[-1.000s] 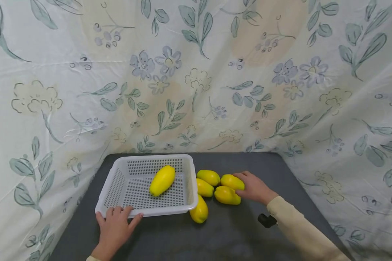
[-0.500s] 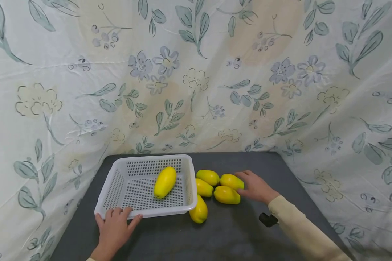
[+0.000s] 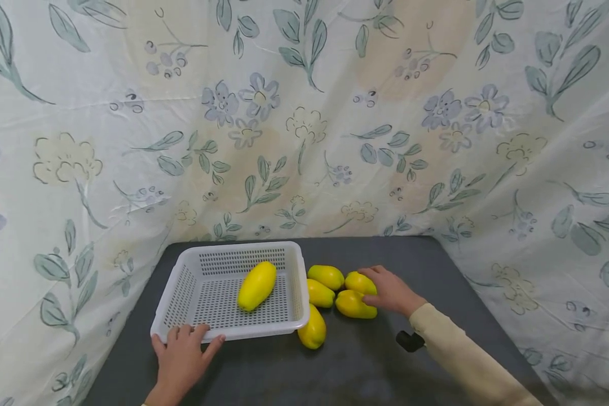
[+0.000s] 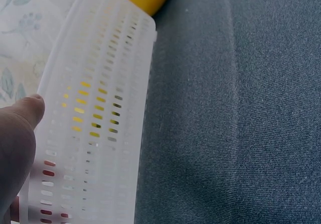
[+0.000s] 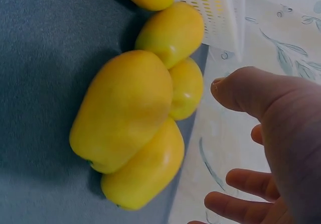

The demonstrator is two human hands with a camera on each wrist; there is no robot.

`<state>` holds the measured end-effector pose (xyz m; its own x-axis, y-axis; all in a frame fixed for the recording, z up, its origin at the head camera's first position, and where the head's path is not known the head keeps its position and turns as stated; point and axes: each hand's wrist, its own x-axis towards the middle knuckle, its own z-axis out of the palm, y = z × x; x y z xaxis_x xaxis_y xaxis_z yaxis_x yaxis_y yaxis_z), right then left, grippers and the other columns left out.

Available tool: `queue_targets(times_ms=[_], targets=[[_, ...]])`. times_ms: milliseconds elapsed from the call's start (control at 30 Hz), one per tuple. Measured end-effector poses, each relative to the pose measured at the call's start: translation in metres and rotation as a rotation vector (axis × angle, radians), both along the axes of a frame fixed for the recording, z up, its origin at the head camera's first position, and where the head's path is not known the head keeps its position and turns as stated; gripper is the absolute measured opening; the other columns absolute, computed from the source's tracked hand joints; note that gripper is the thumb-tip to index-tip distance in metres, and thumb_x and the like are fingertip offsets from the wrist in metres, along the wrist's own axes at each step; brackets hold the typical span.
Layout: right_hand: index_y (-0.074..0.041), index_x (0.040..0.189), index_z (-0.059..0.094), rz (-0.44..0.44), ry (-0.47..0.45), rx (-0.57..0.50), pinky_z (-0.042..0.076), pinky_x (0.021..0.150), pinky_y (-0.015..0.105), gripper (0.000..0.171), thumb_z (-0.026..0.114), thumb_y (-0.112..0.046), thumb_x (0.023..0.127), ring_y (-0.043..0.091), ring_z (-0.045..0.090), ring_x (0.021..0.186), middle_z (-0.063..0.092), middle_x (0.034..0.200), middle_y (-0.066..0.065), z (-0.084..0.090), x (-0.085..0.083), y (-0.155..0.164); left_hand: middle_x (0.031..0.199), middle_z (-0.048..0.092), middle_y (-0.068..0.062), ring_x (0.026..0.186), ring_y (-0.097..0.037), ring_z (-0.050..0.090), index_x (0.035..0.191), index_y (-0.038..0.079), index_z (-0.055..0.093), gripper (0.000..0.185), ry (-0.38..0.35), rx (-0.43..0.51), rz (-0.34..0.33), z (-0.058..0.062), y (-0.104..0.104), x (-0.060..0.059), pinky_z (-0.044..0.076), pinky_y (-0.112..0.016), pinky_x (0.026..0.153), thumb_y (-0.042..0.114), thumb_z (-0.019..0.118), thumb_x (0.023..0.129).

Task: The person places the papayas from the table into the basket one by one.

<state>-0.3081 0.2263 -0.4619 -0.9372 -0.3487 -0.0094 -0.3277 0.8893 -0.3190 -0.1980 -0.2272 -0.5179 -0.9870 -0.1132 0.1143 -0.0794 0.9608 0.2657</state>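
Papayas sit in a tight yellow cluster on the dark counter [image 3: 365, 361], just in front of the right hand [image 3: 392, 292] and beside the white basket [image 3: 233, 330]; one more papaya [image 3: 256, 285] lies inside the basket, beyond the left hand [image 3: 182, 358]. The right hand's fingers rest against the two nearest fruits, the rear papaya [image 3: 360, 282] and the front papaya [image 3: 355, 304]; in the wrist view the palm is spread with fingers relaxed and apart from the skin, so it grasps nothing yet. The left hand lies flat, fingers straight, pressing the basket's near rim. The likely trouble is the packing: the fruits touch one another, so a grip on one smooth, rounded papaya could nudge its neighbours and set the papaya by the basket corner [image 3: 312, 330] rolling toward the near counter edge. A loose hold on such a slick skin might also slip. Against the picture from a second ago, little differs: the right hand has crept slightly closer over the cluster, the left hand stays on the rim, and the fruits lie as they did.
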Motion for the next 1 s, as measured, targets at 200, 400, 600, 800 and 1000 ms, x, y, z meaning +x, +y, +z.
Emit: queue_targets(times_ms=[200,400,600,800,1000], targets=[[-0.010,0.146,0.053,-0.004,-0.043,0.025,0.051,0.101,0.061,0.064,0.077,-0.027,0.089,0.042,0.058,0.123,0.052,0.144,0.024,-0.018,-0.004,-0.007,0.115,0.065,-0.028,0.118,-0.057,0.049,0.118,0.005,0.070,0.055,0.010,0.002,0.001,0.002,0.003,0.000,0.011,-0.085,0.106,0.052,0.070,0.090],[-0.009,0.141,0.058,0.014,-0.025,0.033,0.052,0.099,0.060,0.062,0.081,-0.022,0.085,0.042,0.060,0.122,0.054,0.142,0.025,-0.039,-0.004,-0.013,0.116,0.064,-0.028,0.121,-0.057,0.047,0.119,0.006,0.070,0.055,-0.006,0.001,0.007,0.001,0.003,0.000,0.009,-0.086,0.106,0.052,0.070,0.090],[-0.011,0.142,0.058,0.002,-0.053,0.013,0.051,0.100,0.060,0.065,0.082,-0.018,0.082,0.039,0.058,0.121,0.053,0.142,0.023,-0.053,-0.002,-0.017,0.117,0.063,-0.028,0.121,-0.056,0.047,0.120,0.005,0.070,0.055,-0.007,0.006,0.014,0.000,0.003,0.000,0.009,-0.086,0.107,0.053,0.069,0.091],[-0.012,0.144,0.055,0.008,-0.081,-0.026,0.051,0.099,0.059,0.070,0.085,-0.013,0.081,0.035,0.059,0.118,0.055,0.139,0.021,-0.063,0.005,-0.018,0.118,0.063,-0.028,0.122,-0.056,0.047,0.120,0.005,0.070,0.056,-0.017,0.000,0.019,0.000,0.005,0.001,0.009,-0.086,0.108,0.053,0.069,0.091],[-0.010,0.144,0.054,0.060,-0.057,-0.026,0.054,0.092,0.053,0.072,0.086,-0.010,0.080,0.028,0.061,0.105,0.061,0.126,0.018,-0.071,0.009,-0.018,0.119,0.063,-0.028,0.123,-0.056,0.046,0.121,0.005,0.069,0.057,-0.023,0.001,0.024,-0.001,0.004,0.000,0.007,-0.086,0.108,0.053,0.068,0.091]])
